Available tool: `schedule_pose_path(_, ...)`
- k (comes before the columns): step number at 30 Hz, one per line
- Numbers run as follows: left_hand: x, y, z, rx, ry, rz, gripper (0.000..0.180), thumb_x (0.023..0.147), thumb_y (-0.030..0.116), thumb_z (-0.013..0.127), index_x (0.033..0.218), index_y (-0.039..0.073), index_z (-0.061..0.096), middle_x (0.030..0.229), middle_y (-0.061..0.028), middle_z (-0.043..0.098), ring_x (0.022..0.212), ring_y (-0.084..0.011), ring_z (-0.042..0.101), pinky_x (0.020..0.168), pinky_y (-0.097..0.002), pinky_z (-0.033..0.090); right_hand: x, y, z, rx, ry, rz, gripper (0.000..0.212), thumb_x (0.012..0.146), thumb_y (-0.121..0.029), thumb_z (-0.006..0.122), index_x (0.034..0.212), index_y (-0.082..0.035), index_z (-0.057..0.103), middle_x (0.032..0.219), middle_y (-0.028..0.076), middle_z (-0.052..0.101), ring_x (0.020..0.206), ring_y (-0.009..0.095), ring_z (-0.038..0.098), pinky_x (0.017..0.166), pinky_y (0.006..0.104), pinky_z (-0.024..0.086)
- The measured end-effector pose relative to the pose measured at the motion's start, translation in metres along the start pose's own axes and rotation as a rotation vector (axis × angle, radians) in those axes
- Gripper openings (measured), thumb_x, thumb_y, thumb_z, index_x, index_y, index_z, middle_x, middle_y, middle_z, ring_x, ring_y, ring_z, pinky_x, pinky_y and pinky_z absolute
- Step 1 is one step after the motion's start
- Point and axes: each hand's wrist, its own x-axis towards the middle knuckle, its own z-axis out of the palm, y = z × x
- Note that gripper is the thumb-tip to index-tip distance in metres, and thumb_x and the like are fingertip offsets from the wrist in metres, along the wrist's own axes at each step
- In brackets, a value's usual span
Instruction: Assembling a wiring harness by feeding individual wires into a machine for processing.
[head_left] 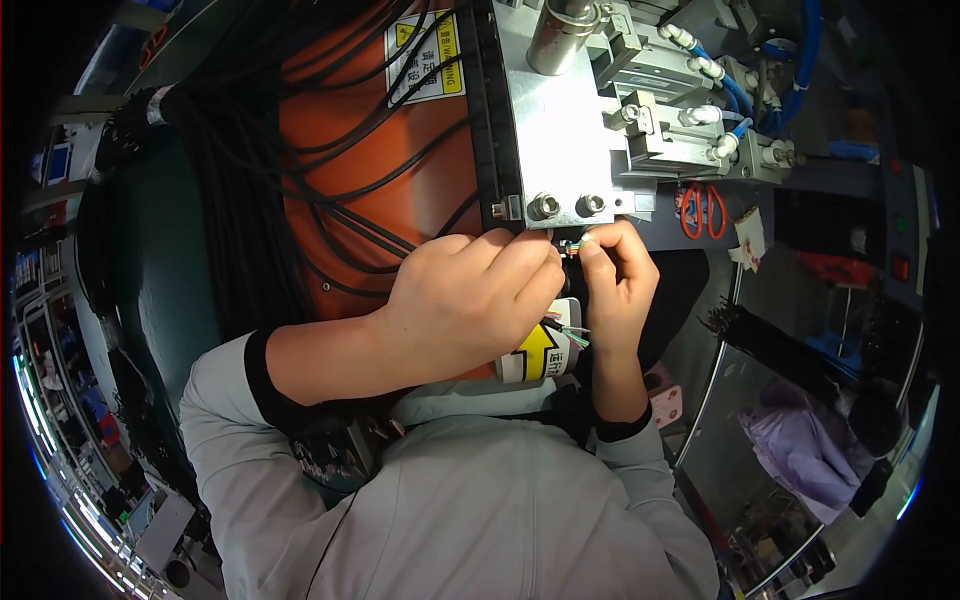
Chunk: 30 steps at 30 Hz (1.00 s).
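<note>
1. The right hand (620,275) is pinched narrow on fine coloured wires (572,247), just below the near edge of the metal block (558,130).
2. The left hand (478,285) is curled just left of them; its fingertips are hidden, so I cannot tell what it grips.
3. The strands look thin enough to splay, cross or slip out if the pinch loosens or shifts.
4. A tug on the cable behind them could pull them out of line.
5. The block overhangs close to the fingers, leaving little room; knuckles could knock its bolts (545,206).
6. A second frayed cable end (566,328) lies nearer, between the wrists, where a forearm could snag it.
7. Black cables (340,150) crowd the left side over the orange surface (385,195).
8. Pneumatic cylinders (660,135) with blue tubes (738,98) fill the far right; red handles (703,213) lie nearer.
</note>
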Motion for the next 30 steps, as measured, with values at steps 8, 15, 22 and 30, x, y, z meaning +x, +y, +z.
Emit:
schedule_pose_path(8, 0.002, 0.003, -0.02, -0.005, -0.13, -0.076, 0.009, 0.065, 0.01, 0.059, 0.073, 0.008, 0.054, 0.073, -0.0004, 0.046, 0.057, -0.0085, 0.049, 0.049, -0.0212, 0.038, 0.004, -0.015, -0.001, 0.158, -0.014, 0.139, 0.009, 0.075, 0.001, 0.066, 0.078, -0.001, 0.058, 0.076, 0.007, 0.058, 0.069, 0.015, 0.054, 0.065, 0.0249, 0.044)
schedule_pose_path(15, 0.002, -0.005, -0.03, 0.015, -0.146, -0.164, 0.011, 0.066, 0.011, 0.059, 0.075, 0.008, 0.053, 0.071, -0.001, 0.044, 0.055, -0.0099, 0.051, 0.047, -0.022, 0.04, 0.022, -0.05, 0.0, -0.127, -0.416, -0.748, 0.019, 0.068, 0.0, 0.074, 0.083, -0.002, 0.062, 0.082, 0.007, 0.063, 0.073, 0.02, 0.059, 0.066, 0.0294, 0.046)
schedule_pose_path(22, -0.003, -0.011, -0.059, -0.151, -0.166, -0.058, 0.025, 0.068, 0.01, 0.059, 0.091, 0.003, 0.057, 0.084, -0.0038, 0.053, 0.061, -0.0136, 0.055, 0.05, -0.0253, 0.042, 0.001, -0.067, 0.012, -0.24, -0.272, -0.772, 0.023, 0.063, -0.003, 0.077, 0.083, -0.003, 0.064, 0.081, 0.007, 0.063, 0.071, 0.023, 0.06, 0.063, 0.0308, 0.048)
schedule_pose_path(30, -0.015, -0.005, -0.075, -0.184, 0.143, 0.142, 0.038, 0.07, 0.011, 0.059, 0.105, -0.001, 0.061, 0.098, -0.0069, 0.059, 0.066, -0.0143, 0.057, 0.053, -0.0235, 0.044, -0.032, -0.086, 0.006, -0.16, -0.055, -0.725, 0.023, 0.066, 0.002, 0.076, 0.082, -0.004, 0.061, 0.078, 0.006, 0.062, 0.069, 0.021, 0.06, 0.061, 0.0309, 0.048)
